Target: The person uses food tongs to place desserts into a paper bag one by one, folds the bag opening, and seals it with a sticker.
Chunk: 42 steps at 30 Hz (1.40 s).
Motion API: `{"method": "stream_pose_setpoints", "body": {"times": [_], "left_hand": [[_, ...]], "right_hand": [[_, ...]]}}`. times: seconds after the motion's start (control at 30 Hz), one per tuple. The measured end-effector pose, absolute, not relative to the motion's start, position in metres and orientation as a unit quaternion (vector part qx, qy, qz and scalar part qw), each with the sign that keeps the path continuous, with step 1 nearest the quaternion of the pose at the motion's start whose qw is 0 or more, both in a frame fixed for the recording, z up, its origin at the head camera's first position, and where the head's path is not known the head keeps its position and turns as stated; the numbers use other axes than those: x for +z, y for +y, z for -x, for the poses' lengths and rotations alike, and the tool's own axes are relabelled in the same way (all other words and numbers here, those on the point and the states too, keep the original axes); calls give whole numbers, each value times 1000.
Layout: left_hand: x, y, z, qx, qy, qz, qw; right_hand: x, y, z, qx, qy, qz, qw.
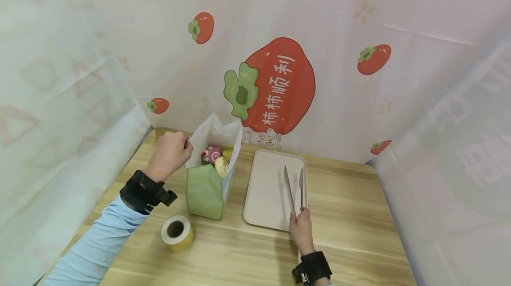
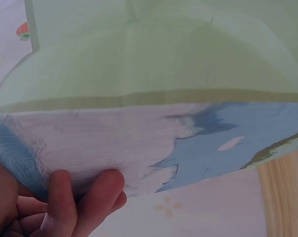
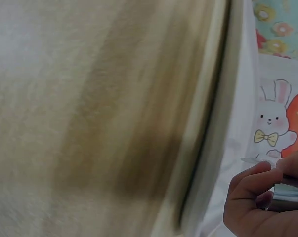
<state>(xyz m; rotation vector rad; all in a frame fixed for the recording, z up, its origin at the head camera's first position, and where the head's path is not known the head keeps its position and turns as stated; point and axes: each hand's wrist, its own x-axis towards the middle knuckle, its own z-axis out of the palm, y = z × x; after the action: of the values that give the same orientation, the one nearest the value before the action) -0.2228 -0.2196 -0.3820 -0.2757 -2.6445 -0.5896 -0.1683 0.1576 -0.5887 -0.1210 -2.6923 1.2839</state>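
Note:
My left hand (image 1: 169, 152) holds the upper left edge of a paper bag (image 1: 204, 192) with a green front and white inside. The left wrist view shows curled fingers (image 2: 102, 190) against the bag's printed side (image 2: 114, 143). Inside the standing bag's mouth lie a pink swirled piece (image 1: 213, 154), a pale speckled piece (image 1: 221, 166) and a yellow piece (image 1: 228, 154). My right hand (image 1: 302, 233) grips metal tongs (image 1: 290, 190) near their base. Their two arms stand apart above the right side of a pale tray (image 1: 265, 188), with nothing between the tips.
A roll of yellow tape (image 1: 177, 233) stands on the wooden table (image 1: 347, 224) in front of the bag, near my left forearm. A printed curtain (image 1: 339, 113) rises behind the table's back edge, and more curtain hangs at both sides.

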Motion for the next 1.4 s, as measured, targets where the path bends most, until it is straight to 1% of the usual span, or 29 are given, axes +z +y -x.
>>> {"method": "stream_pose_setpoints", "body": {"times": [0.13, 0.3, 0.5, 0.67, 0.8, 0.87, 0.93, 1.03, 1.13, 1.27, 1.4], "left_hand": [[-384, -227, 223, -212, -945, 96, 230], [-387, -234, 223, -218, -941, 94, 242], [-388, -238, 223, -225, -942, 87, 232], [-387, -239, 220, -226, -943, 87, 226], [-387, -241, 218, -228, -942, 91, 229], [-388, -242, 217, -228, -943, 92, 225], [-389, -243, 216, -226, -945, 93, 217], [-389, -245, 215, -223, -948, 94, 205], [-386, -244, 212, -220, -953, 92, 186], [-382, -236, 202, -226, -960, 77, 144], [-383, -219, 191, -261, -957, 68, 103]], "right_hand": [[-600, 153, 170, 417, -903, 50, 90], [-606, 148, 172, 398, -908, 71, 108], [-609, 146, 171, 338, -923, 90, 160], [-607, 144, 170, 281, -937, 90, 186], [-605, 143, 170, 248, -949, 77, 181], [-601, 145, 169, 251, -951, 70, 165], [-594, 149, 168, 259, -954, 65, 139], [-571, 158, 170, 273, -955, 48, 101], [-533, 169, 183, 265, -960, 10, 85], [-471, 178, 210, 236, -962, -80, 110], [-414, 173, 239, 204, -952, -181, 138]]}}
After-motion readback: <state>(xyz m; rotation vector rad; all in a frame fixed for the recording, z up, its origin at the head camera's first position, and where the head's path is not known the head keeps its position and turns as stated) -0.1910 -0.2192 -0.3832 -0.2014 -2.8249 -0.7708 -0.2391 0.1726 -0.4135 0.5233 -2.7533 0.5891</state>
